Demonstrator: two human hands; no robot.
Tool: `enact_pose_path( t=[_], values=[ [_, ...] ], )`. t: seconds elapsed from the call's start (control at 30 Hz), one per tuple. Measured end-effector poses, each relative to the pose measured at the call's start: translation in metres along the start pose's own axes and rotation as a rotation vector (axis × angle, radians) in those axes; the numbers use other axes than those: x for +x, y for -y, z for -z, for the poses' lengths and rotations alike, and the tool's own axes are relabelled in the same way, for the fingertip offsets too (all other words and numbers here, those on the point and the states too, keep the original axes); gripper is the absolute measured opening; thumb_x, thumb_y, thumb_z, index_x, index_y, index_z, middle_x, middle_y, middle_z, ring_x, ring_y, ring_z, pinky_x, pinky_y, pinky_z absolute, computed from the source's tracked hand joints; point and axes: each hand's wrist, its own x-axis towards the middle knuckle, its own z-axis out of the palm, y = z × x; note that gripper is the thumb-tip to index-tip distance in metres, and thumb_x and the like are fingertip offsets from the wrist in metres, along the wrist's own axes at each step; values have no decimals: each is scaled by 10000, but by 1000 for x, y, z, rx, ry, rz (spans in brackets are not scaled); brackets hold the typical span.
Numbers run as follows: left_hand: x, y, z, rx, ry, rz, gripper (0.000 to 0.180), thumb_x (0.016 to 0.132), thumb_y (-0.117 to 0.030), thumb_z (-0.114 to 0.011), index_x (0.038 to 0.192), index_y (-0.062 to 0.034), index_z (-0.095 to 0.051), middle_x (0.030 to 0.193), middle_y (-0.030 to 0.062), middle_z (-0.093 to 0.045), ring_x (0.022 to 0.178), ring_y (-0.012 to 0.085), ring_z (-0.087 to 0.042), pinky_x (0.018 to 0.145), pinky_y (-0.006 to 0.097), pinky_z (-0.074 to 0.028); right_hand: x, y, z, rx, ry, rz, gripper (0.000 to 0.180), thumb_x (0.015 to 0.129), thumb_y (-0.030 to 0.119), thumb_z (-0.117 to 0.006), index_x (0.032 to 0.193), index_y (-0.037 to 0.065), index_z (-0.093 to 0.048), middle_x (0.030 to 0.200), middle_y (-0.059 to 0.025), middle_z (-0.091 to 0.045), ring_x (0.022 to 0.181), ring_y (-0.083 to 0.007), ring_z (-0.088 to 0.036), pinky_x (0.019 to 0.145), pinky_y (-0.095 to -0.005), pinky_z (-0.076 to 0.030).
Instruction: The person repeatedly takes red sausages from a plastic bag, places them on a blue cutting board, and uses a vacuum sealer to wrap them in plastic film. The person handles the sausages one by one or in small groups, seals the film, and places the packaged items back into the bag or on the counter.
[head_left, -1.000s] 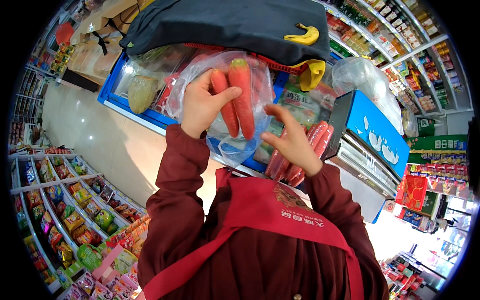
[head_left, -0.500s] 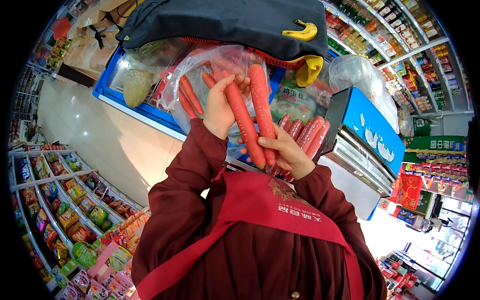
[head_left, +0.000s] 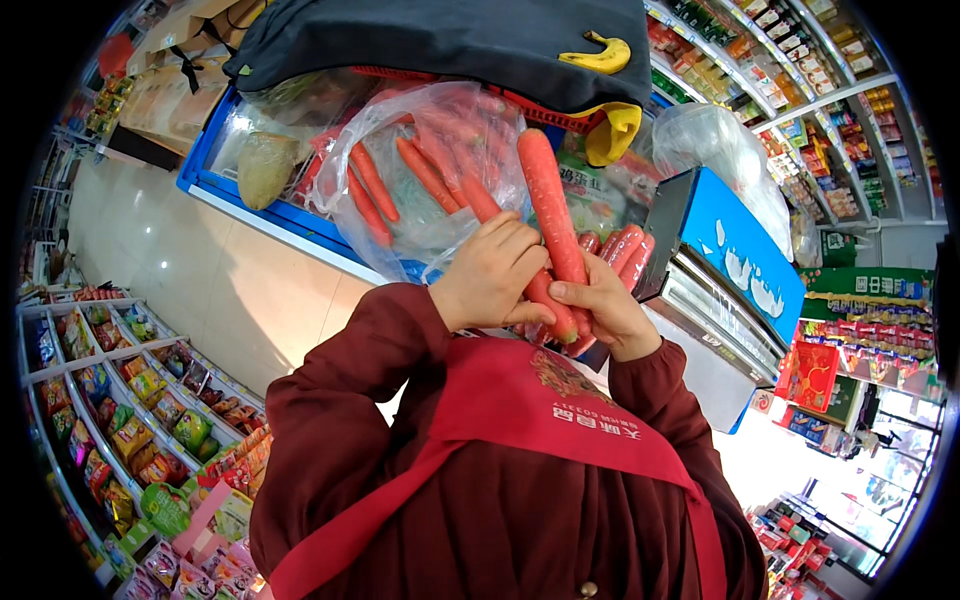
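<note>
Two long carrots are in my hands, their lower ends close together near my chest. My left hand [head_left: 492, 274] wraps over the left carrot [head_left: 480, 200] partway down its length. With the thumb across it, my right hand [head_left: 612, 308] grips the right carrot [head_left: 548, 190] near its lower end; its fingers underneath are partly hidden. Beyond my hands lies an open clear plastic bag [head_left: 335, 178] with several more carrots [head_left: 425, 172] in and under it. Red wrapped sausages [head_left: 628, 246] lie just past my right hand.
A blue-rimmed display case [head_left: 290, 228] holds the bag and a greenish-yellow rounded item [head_left: 266, 172]. Dark cloth [head_left: 430, 40] covers its far side, with a banana [head_left: 600, 55] on top. A blue-topped box [head_left: 745, 265] stands at right. Snack shelves [head_left: 130, 400] line the left.
My left hand has come down from the carrots' upper part to the left carrot's lower half, its back now turned up. The left carrot has tilted further left, away from the other.
</note>
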Motion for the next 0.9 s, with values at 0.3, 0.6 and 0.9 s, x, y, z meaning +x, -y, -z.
enact_pose_path(
  t=[0.3, 0.6, 0.9],
  values=[
    [-44, 24, -34, -437, -108, 374, 428, 818, -501, -574, 882, -78, -575, 721, 77, -592, 597, 260, -555, 586, 336, -440, -14, 7, 0, 162, 31, -89, 525, 874, 204, -575, 1289, -8, -334, 966, -227, -610, 703, -258, -662, 555, -291, -555],
    [-14, -17, -77, -1244, -594, 980, 545, 977, -491, -260, 1096, -25, -516, 933, 63, -571, 803, 130, -560, 714, 272, -476, 6, -43, -13, -195, -152, 288, 664, 792, 9, -626, 1372, 32, -303, 1331, -105, -419, 1238, -217, -404, 1017, -340, -346],
    [-10, -24, -67, -1338, -493, 925, 474, 996, -418, -283, 1255, -36, -396, 1184, 75, -486, 1039, 158, -511, 921, 321, -411, 8, -55, -12, -376, -264, 264, 673, 717, -54, -656, 1305, 24, -339, 1179, -93, -497, 1091, -184, -504, 883, -304, -455]
  ],
)
